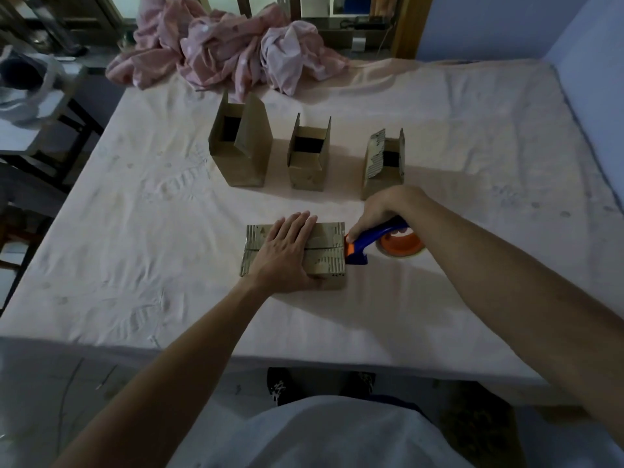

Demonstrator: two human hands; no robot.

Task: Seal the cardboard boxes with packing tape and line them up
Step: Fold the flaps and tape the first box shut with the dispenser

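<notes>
Left grip (287,251) presses flat on the closed box (329,258); right grip (381,211) clasps the tape dispenser (371,236), apparently touching the box end

1. The bed (135,231) is covered by a pale pink sheet with many wrinkles and fills most of the view.
2. At its far edge lies a crumpled pink cloth (229,52).
3. Nearer, three open boxes stand upright in one row, apart from each other: the tall box (241,153) on the left, the middle box (309,163), and the right box (383,170).
4. Near the front edge lies the closed box (329,261), flaps down.
5. The tape dispenser (374,236), blue and orange, is at the right end of the closed box and touches it.
</notes>
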